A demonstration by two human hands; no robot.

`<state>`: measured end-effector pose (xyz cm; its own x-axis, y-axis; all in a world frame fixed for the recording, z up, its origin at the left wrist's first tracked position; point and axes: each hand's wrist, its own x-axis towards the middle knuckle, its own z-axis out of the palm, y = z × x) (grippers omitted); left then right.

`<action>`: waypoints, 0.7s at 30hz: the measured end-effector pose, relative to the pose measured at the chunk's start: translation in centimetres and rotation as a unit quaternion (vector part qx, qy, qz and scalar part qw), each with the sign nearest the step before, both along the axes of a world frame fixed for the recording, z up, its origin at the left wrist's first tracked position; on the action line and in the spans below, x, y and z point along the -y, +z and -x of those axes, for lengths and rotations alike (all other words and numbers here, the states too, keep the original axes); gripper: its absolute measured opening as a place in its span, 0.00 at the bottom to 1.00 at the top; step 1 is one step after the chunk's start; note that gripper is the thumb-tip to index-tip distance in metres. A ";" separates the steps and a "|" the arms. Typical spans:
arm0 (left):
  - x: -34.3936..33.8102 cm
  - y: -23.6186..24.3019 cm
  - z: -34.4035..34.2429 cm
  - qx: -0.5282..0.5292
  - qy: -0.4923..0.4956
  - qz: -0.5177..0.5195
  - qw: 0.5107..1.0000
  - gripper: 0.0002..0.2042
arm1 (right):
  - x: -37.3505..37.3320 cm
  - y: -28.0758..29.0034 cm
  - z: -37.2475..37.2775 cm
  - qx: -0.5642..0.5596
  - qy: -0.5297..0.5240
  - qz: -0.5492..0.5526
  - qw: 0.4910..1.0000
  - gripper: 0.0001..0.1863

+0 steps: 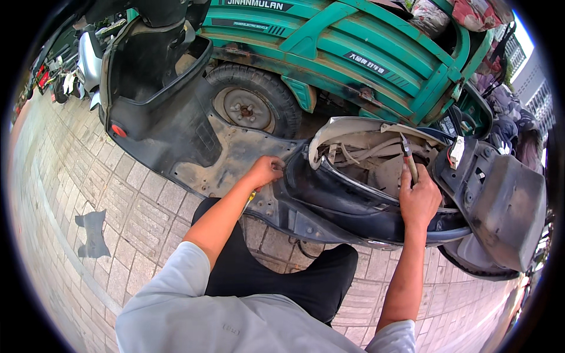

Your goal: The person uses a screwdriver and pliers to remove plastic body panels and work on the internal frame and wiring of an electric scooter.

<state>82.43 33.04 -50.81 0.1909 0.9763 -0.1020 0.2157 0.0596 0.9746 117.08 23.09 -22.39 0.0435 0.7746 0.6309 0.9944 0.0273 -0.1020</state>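
My left hand [266,172] is at the front edge of the scooter's dark seat-base panel [312,183], its fingers curled together. What they grip is hidden. Beneath that wrist a slim tool with a yellow part [252,196] sticks out, perhaps a screwdriver; whether the hand holds it I cannot tell. My right hand [419,199] is closed round a pair of pliers [409,157], with the jaws pointing up over the open seat compartment [376,170]. Pale hoses and cables [374,150] run inside this compartment.
The scooter's dusty footboard [235,147] and black front shield [159,117] extend left. Behind stands a green cargo tricycle [329,53] with a dirty wheel [244,109]. A dark box-like rear part [509,206] is at right. A grey mat-like piece [93,234] lies on the paving [138,226].
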 end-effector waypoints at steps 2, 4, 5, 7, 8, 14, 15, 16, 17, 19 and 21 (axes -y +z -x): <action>-0.1 -0.4 -0.1 0.016 0.007 0.014 1.000 0.13 | 0.1 0.2 0.0 -0.002 0.001 -0.002 1.000 0.13; -0.1 -0.1 0.1 0.036 0.020 0.050 0.998 0.12 | 0.0 -0.1 -0.2 0.000 0.004 -0.009 1.000 0.12; -0.3 -0.2 0.1 0.027 0.012 0.049 0.998 0.12 | 0.0 0.0 -0.2 -0.008 0.003 -0.003 1.000 0.12; -0.7 0.1 -0.1 0.013 -0.003 0.047 0.999 0.11 | 0.0 0.0 -0.4 -0.008 0.005 -0.009 1.000 0.12; -0.8 0.2 -0.3 -0.011 -0.004 0.037 0.999 0.10 | 0.0 -0.1 -0.5 -0.008 0.006 -0.012 1.000 0.12; -2.3 -1.9 2.5 -0.209 -0.004 -0.181 0.961 0.08 | -0.3 -0.3 0.2 -0.029 0.023 -0.021 0.999 0.12; -0.9 3.3 -0.5 -0.224 -0.001 -0.092 0.970 0.08 | 0.1 -0.2 -1.0 -0.012 0.000 -0.016 1.000 0.12; 0.1 6.9 -1.1 -0.253 0.016 -0.002 0.967 0.08 | 0.3 0.0 -1.2 -0.008 -0.007 -0.014 1.000 0.12; 0.1 7.0 0.1 -0.253 0.046 0.021 0.966 0.09 | 0.2 -0.1 -0.8 -0.013 -0.004 -0.013 1.000 0.12; -1.0 5.9 3.1 -0.243 0.096 0.060 0.963 0.09 | 0.1 0.2 -0.6 -0.019 0.001 -0.012 1.000 0.13; -1.7 3.4 6.1 -0.298 0.104 -0.048 0.948 0.09 | 0.0 0.0 -0.4 -0.032 0.007 -0.009 0.999 0.12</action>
